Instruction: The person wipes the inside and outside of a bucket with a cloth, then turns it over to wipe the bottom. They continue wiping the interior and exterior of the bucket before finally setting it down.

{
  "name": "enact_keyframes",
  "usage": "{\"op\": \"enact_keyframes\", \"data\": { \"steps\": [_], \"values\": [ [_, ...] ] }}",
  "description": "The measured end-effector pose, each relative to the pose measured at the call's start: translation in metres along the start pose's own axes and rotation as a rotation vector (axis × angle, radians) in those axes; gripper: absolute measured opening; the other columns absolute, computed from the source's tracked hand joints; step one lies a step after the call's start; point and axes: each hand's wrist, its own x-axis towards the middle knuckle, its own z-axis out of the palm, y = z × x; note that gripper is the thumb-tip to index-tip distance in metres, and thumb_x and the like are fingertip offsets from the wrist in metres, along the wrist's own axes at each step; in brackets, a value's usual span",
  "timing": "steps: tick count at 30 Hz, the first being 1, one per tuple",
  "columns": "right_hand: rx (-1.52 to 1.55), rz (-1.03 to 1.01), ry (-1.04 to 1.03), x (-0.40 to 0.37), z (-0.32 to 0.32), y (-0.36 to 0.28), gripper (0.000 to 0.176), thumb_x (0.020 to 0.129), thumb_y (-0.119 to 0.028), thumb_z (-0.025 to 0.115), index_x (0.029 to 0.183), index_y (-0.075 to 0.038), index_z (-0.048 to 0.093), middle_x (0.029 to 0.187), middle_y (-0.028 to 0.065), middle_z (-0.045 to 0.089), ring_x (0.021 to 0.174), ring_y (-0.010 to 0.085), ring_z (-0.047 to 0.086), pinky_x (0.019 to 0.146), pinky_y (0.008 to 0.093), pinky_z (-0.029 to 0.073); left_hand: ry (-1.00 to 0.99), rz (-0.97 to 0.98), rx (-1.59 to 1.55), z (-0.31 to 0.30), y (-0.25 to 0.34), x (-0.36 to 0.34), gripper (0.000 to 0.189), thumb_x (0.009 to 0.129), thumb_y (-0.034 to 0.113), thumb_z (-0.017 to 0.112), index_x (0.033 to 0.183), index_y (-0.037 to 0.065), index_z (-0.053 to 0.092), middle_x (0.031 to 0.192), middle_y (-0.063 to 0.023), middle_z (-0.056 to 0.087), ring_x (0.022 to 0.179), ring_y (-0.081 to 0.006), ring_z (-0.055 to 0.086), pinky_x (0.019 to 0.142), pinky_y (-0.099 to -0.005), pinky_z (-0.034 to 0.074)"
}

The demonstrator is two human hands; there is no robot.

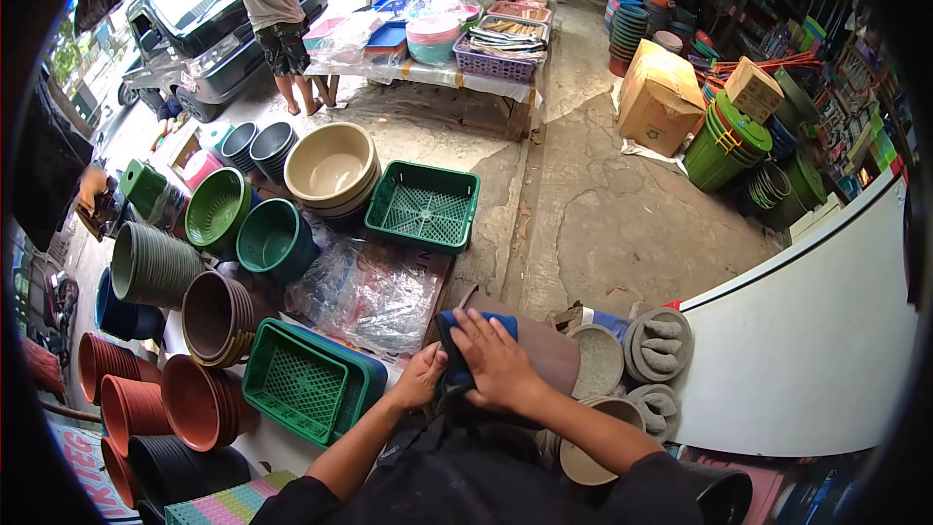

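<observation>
In front of my body a dark blue and black cloth-like piece (pixel 508 324) is in my hands; its exact kind I cannot make out. My left hand (pixel 420 377) is closed at its left edge, thumb up. Across its top lies my right hand (pixel 494 360), fingers stretched out and resting on it. Just beyond and to the right is a brownish pot-like container (pixel 549 355), partly hidden by my right hand and forearm. Stacked green baskets (pixel 296 379) stand left of my left forearm.
Stacked pots (pixel 199 403) and tubs (pixel 330 170) crowd the left. Round grey pots (pixel 595 360) and stone-like pieces (pixel 663 345) sit close on my right, beside a white panel (pixel 807 340). Ahead are a goods table (pixel 418 73), a cardboard box (pixel 661 97) and a standing person (pixel 272 10).
</observation>
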Motion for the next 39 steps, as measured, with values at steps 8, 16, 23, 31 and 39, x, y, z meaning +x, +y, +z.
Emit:
{"op": "enact_keyframes", "data": {
  "steps": [8,16,23,31,39],
  "values": [
    [1.001,0.893,-0.494,0.022,0.014,0.139,0.065,0.088,-0.052,0.05,0.122,0.003,0.058,0.109,0.0196,0.065,0.093,0.0281,0.063,0.088,0.0355,0.047,-0.039,0.073,0.223,0.014,0.029,-0.02,0.049,0.101,0.042,0.046,0.12,-0.002,0.055,0.103,-0.0045,0.061,0.096,-0.011,0.054,0.086,-0.0267,0.044],
    [0.462,0.396,-0.091,0.034,0.022,0.077,0.071,0.09,-0.043,0.053,0.144,-0.003,0.034,0.146,0.0239,0.04,0.135,0.0345,0.039,0.113,0.0393,0.029,0.069,0.113,0.439,0.015,0.023,-0.008,0.048,0.1,0.045,0.049,0.114,-0.001,0.056,0.098,-0.0046,0.062,0.09,-0.0102,0.054,0.082,-0.0262,0.046],
    [0.109,-0.053,0.088,0.019,0.02,-0.017,0.077,0.083,-0.041,0.055,0.147,-0.004,0.035,0.156,0.014,0.028,0.145,0.0293,0.024,0.118,0.043,0.013,0.43,0.045,-0.166,0.006,0.031,0.021,0.045,0.1,0.047,0.046,0.108,0.003,0.053,0.095,-0.0062,0.063,0.085,-0.0127,0.06,0.075,-0.0281,0.051],
    [0.307,0.211,0.625,-0.027,0.102,-0.009,0.079,0.084,-0.036,0.058,0.146,0.005,0.031,0.153,0.0246,0.028,0.146,0.0296,0.023,0.118,0.045,0.016,0.521,-0.094,-0.789,-0.03,0.042,0.022,0.052,0.099,0.032,0.04,0.137,-0.004,0.039,0.13,-0.0246,0.054,0.118,-0.0368,0.055,0.105,-0.0501,0.041],
    [1.335,0.353,0.502,-0.036,0.15,0.143,0.048,0.098,-0.026,0.05,0.137,0.002,0.044,0.135,0.0169,0.05,0.122,0.0243,0.05,0.102,0.0371,0.042,0.255,-0.083,-0.72,-0.035,0.052,0.001,0.048,0.101,0.028,0.043,0.134,-0.006,0.042,0.131,-0.0226,0.054,0.119,-0.0326,0.056,0.101,-0.0452,0.046]
  ]
}}
